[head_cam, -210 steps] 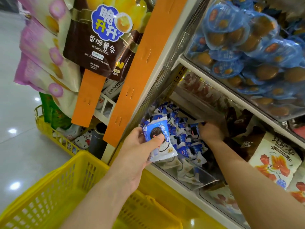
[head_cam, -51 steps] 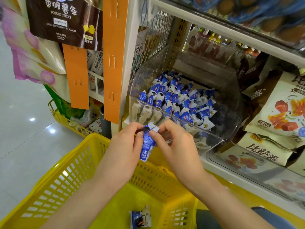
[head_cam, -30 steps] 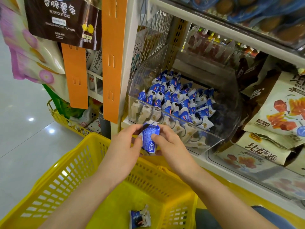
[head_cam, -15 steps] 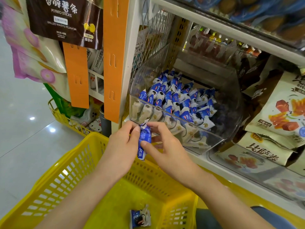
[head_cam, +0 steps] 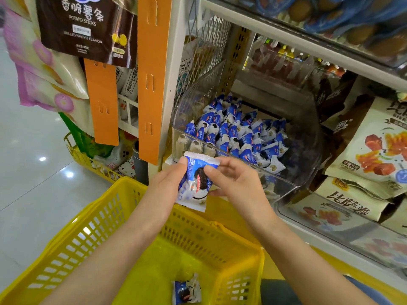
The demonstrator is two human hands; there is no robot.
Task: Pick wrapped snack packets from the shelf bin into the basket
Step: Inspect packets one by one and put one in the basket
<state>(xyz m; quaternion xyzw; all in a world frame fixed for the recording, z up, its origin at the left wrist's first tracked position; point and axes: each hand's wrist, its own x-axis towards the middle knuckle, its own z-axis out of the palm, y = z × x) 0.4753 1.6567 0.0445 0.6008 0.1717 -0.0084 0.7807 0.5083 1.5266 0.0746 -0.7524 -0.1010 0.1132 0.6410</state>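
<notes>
A blue-and-white wrapped snack packet [head_cam: 193, 186] is held upright above the far rim of the yellow basket [head_cam: 105, 219]. My left hand [head_cam: 167, 186] grips its left edge and my right hand [head_cam: 233, 183] pinches its right side and top corner. One more packet [head_cam: 186, 291] lies on the basket floor. Just behind my hands, the clear shelf bin [head_cam: 295, 155] holds several of the same packets [head_cam: 237, 133].
Large snack bags [head_cam: 374, 150] fill the shelf to the right. Orange display strips [head_cam: 152, 80] and hanging potato stick bags [head_cam: 86, 27] are on the left. A second yellow basket [head_cam: 88, 159] with goods stands on the tiled floor behind.
The packet has been turned from edge-on to face me flat, showing its printed front. Both hands stayed on it, above the basket.
</notes>
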